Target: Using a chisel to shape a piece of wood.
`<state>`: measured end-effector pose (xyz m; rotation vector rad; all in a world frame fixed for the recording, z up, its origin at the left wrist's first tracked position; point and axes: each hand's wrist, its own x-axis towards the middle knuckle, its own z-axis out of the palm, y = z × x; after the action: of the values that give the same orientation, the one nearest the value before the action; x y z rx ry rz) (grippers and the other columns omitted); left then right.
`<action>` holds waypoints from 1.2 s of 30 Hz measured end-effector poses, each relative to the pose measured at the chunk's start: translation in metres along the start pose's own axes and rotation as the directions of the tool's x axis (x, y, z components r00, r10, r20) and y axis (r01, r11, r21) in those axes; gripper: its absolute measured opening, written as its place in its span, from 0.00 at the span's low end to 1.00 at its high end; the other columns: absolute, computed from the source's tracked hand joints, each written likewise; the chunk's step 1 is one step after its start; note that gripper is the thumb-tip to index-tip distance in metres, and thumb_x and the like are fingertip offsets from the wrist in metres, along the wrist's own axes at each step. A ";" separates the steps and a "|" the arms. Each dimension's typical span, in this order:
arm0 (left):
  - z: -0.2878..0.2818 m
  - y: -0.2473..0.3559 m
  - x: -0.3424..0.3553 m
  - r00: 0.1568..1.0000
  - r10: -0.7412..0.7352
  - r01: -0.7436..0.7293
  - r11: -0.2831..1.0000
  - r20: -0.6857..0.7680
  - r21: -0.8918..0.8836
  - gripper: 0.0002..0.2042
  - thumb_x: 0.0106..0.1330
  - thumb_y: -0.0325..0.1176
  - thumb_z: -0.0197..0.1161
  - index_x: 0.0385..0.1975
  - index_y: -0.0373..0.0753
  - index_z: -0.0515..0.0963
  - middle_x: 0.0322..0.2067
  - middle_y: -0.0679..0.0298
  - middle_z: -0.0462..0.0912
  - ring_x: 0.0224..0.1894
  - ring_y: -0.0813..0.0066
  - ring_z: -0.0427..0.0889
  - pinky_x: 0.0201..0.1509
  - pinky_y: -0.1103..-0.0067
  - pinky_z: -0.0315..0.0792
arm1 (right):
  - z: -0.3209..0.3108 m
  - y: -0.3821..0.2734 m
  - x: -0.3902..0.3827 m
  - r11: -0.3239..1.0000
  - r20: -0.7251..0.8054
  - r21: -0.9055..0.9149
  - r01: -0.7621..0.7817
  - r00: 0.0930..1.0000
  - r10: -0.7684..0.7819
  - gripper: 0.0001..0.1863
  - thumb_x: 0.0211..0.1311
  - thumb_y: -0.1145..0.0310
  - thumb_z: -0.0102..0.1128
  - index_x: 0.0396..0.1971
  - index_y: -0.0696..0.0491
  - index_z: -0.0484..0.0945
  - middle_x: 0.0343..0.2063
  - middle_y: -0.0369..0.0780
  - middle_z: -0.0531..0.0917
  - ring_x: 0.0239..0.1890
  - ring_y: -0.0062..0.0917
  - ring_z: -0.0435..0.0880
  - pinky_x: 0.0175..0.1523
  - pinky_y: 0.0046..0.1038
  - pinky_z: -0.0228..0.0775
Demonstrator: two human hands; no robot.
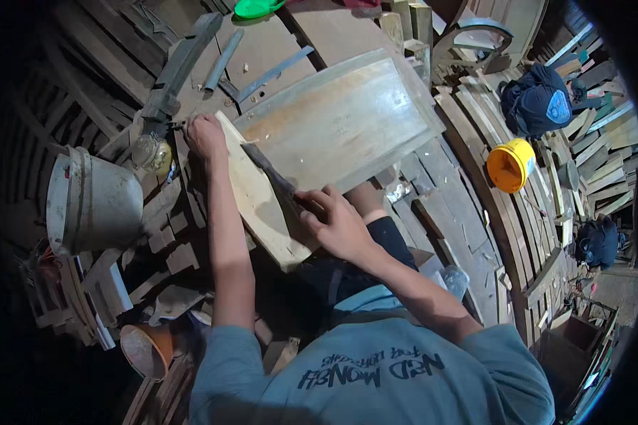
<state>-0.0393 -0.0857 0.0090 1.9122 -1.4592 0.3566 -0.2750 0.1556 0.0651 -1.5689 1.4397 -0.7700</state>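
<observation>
A pale wooden board (252, 188) lies slanted in front of me, its near end by my lap. My left hand (205, 136) is closed at the board's far left end, fingers curled over the edge. Along the board's right side runs a long, dark, narrow piece (268, 168), whose exact kind I cannot make out. My right hand (339, 225) has its fingers bent round the near end of this piece, over the board's right edge. Beyond the board lies a wide wooden panel (326, 117) with a shiny patch.
At left stand a grey bucket (96, 202) and a jar (151, 154). An orange container (147, 350) sits lower left. Metal strips (273, 74) and a green dish (257, 8) lie on the far boards. To the right are a yellow bucket (510, 165), a dark bag (535, 103) and stacked planks.
</observation>
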 end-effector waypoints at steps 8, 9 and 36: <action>-0.009 -0.023 -0.010 0.966 -0.180 0.199 0.976 0.185 -0.091 0.20 0.66 0.39 0.50 0.30 0.25 0.80 0.35 0.39 0.81 0.39 0.40 0.80 0.48 0.57 0.71 | 0.011 0.005 -0.009 0.998 0.089 0.024 0.056 0.994 -0.058 0.34 0.56 0.62 0.64 0.63 0.55 0.66 0.49 0.54 0.72 0.49 0.51 0.78 0.54 0.40 0.71; -0.009 -0.034 -0.021 0.996 -0.045 0.061 0.973 0.077 -0.222 0.19 0.67 0.38 0.49 0.38 0.25 0.78 0.41 0.39 0.79 0.45 0.42 0.78 0.52 0.59 0.69 | 0.013 0.008 -0.012 0.997 0.108 0.021 0.077 0.991 -0.078 0.34 0.56 0.62 0.64 0.63 0.55 0.66 0.49 0.54 0.72 0.49 0.51 0.78 0.54 0.40 0.71; -0.131 0.063 -0.191 0.902 -0.221 0.208 0.975 0.372 0.074 0.29 0.71 0.40 0.47 0.67 0.29 0.55 0.67 0.32 0.50 0.68 0.36 0.54 0.70 0.58 0.53 | -0.002 0.037 0.025 0.963 0.055 0.267 -0.046 0.998 0.032 0.26 0.59 0.65 0.61 0.57 0.59 0.73 0.44 0.51 0.83 0.48 0.35 0.83 0.53 0.32 0.72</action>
<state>-0.1359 0.1338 0.0130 2.2323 -1.4618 -0.1019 -0.2897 0.1314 0.0306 -1.3391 1.2676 -0.8581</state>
